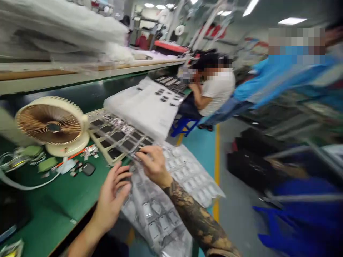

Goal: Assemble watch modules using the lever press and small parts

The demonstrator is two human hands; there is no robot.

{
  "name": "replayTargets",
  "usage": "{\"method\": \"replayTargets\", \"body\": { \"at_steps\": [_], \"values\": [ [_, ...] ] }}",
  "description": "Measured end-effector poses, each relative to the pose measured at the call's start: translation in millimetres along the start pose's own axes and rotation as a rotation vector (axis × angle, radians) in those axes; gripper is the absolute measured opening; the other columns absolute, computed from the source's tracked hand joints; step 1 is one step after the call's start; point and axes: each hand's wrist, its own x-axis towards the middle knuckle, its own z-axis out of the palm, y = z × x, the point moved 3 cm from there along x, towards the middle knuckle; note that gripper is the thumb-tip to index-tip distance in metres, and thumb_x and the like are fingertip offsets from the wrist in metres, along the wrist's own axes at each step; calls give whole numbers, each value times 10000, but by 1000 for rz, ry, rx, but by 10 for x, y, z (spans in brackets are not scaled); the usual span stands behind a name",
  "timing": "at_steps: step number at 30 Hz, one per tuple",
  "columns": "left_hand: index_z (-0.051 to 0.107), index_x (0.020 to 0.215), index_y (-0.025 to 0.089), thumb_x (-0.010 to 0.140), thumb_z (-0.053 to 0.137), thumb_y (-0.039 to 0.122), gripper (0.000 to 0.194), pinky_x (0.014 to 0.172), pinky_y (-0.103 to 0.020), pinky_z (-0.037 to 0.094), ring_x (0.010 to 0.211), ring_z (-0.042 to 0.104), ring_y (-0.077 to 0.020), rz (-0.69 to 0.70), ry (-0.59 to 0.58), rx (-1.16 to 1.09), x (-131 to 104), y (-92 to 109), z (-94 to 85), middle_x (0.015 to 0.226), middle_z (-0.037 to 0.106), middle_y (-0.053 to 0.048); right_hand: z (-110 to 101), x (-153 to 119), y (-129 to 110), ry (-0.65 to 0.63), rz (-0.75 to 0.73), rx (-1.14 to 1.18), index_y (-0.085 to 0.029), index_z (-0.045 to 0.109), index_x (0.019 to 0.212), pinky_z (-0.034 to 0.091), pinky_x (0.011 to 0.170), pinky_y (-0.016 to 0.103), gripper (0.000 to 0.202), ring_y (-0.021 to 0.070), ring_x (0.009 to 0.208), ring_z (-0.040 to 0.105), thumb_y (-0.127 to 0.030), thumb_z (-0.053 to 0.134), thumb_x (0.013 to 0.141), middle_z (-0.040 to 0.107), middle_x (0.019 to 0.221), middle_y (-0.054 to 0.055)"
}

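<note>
My left hand is held over the table's front edge, its fingers apart and slightly curled, nothing in them. To its right, my right hand has thumb and fingers pinched together at the near corner of a framed tray with dark rectangular pieces in it. What the pinch holds is blurred. Beneath both hands, a clear plastic blister sheet with rows of pockets hangs off the table edge. A second pale blister sheet lies to the right, partly behind my right forearm.
A cream round fan stands on the green table, with small parts and a cable around it. Behind the tray lies white foam bearing small black pieces. Further off, a person in white sits and another in blue leans.
</note>
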Motion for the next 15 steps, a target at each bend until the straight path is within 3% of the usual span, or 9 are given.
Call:
{"method": "replayTargets", "body": {
  "at_steps": [3,7,10,13,15],
  "values": [
    [331,1788,259,1018,841,517,959,1238,-546,549,1491,670,-385,56,-81,-98,282,50,169,1723,553,-248,0,87,100,104,102,-7,-301,709,1364,526,1000,486,383,280,1124,694,-125,605,1040,747,1199,90],
    [108,1863,296,1028,838,490,1126,1368,-613,406,1662,499,-415,189,-159,-141,519,149,380,1856,379,-234,-94,177,67,160,162,-1,-302,687,1383,568,988,489,370,286,1115,706,-157,647,1045,732,1205,98],
    [36,1875,296,1037,830,454,1165,1414,-624,340,1711,423,-421,244,-198,-128,543,229,496,1884,333,-220,-176,24,18,298,256,21,-316,669,1424,588,1095,616,474,362,1261,694,-254,787,970,701,1304,138],
    [6,1877,270,1042,816,456,1178,1416,-654,332,1703,433,-437,225,-216,-111,523,264,551,1886,322,-236,-106,-223,-10,414,524,410,-349,755,1186,542,1193,766,406,427,1275,704,-385,929,820,714,1222,124],
    [-6,1877,264,1036,817,442,1190,1417,-665,327,1696,443,-441,218,-233,-107,515,271,588,1888,313,-241,108,-284,-124,312,709,740,-372,790,1044,571,1206,753,320,433,1253,742,-471,946,784,751,1144,100]
  ]
}}
